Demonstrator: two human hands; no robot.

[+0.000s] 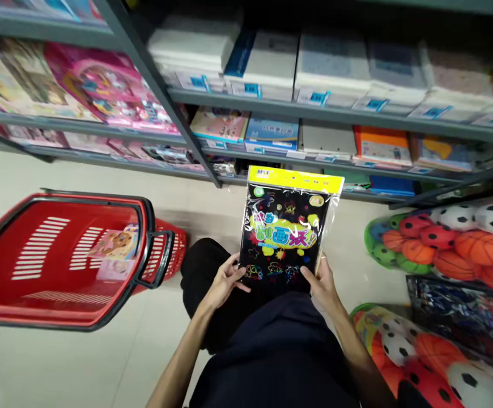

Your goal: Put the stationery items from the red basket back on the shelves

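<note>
Between my two hands is a pack of scratch art paper (287, 226), black with bright drawings and a yellow header, in a clear plastic sleeve. My left hand (227, 281) grips its lower left edge, thumb on the front and fingers partly behind it. On the lower right edge, my right hand (321, 280) holds it the same way. The pack is upright in front of my lap, its front turned toward me. On the floor to my left is a red shopping basket (8, 249) with a black handle, and small colourful packs (117, 246) lie inside it.
Shelves with stacked paper and notebooks (272, 127) run in front of me, with blue price labels. Pink boxed toys (114, 85) fill the left shelves. Nets of toy balls (454, 238) stand at the right, close to my right arm.
</note>
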